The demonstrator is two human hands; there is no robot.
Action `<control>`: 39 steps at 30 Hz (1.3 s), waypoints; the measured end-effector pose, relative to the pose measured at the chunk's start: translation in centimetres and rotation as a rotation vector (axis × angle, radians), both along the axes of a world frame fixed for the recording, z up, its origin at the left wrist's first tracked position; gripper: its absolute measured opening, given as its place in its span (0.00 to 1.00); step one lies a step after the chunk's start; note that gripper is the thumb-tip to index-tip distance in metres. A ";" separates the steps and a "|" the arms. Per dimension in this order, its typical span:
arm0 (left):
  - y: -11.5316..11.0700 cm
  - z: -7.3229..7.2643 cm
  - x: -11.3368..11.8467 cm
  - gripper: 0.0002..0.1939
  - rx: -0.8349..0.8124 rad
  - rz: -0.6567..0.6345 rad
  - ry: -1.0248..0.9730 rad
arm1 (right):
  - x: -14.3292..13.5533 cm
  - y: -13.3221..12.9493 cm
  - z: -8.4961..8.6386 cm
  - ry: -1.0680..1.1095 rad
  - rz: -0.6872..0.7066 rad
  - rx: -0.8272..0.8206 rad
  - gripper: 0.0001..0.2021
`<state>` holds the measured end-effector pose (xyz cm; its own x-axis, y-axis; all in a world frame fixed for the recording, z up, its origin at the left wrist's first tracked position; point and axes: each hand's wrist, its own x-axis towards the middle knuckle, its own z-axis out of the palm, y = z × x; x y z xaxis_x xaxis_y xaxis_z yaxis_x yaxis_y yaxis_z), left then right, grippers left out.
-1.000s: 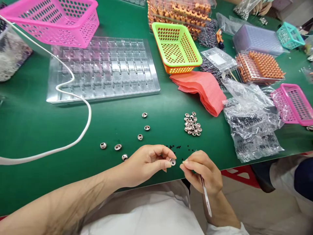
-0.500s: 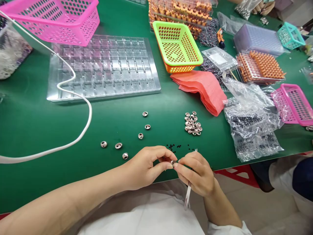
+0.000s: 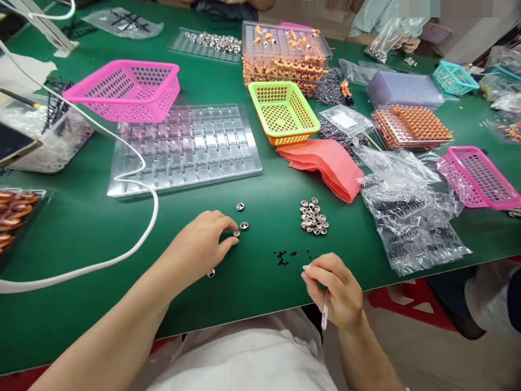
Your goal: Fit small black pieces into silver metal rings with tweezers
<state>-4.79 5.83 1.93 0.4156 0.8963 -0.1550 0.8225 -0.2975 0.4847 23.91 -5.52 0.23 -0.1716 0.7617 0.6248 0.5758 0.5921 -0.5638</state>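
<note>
The left hand lies on the green bench, fingertips pinched on a small silver ring; its palm hides other rings. At four o'clock, the right hand has its grip closed around tweezers, their tips hidden. A shiny ring pile sits at one o'clock.

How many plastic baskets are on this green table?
4: one pink basket far left, a green basket at centre, another pink basket at right, a teal basket far right.
</note>
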 end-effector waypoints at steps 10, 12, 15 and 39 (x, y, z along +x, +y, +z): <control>0.1 2.7 3.9 0.12 0.124 -0.133 0.014 | 2.4 -1.1 -2.6 0.572 -0.392 -0.033 0.11; 0.2 2.5 7.2 0.10 0.093 -0.262 -0.023 | 2.2 -0.6 -3.0 0.690 -0.364 -0.047 0.13; 0.9 1.1 11.4 0.09 0.035 -0.308 -0.069 | 1.9 -0.2 -3.3 0.760 -0.360 -0.069 0.13; -0.3 -0.8 9.8 0.05 0.084 -0.285 -0.260 | 2.3 -0.5 -3.3 0.815 -0.244 -0.152 0.16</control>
<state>5.02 5.58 1.17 0.6656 0.7442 0.0569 0.5543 -0.5439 0.6300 26.24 -6.03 -3.07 0.4648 0.8045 0.3698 0.0579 0.3891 -0.9194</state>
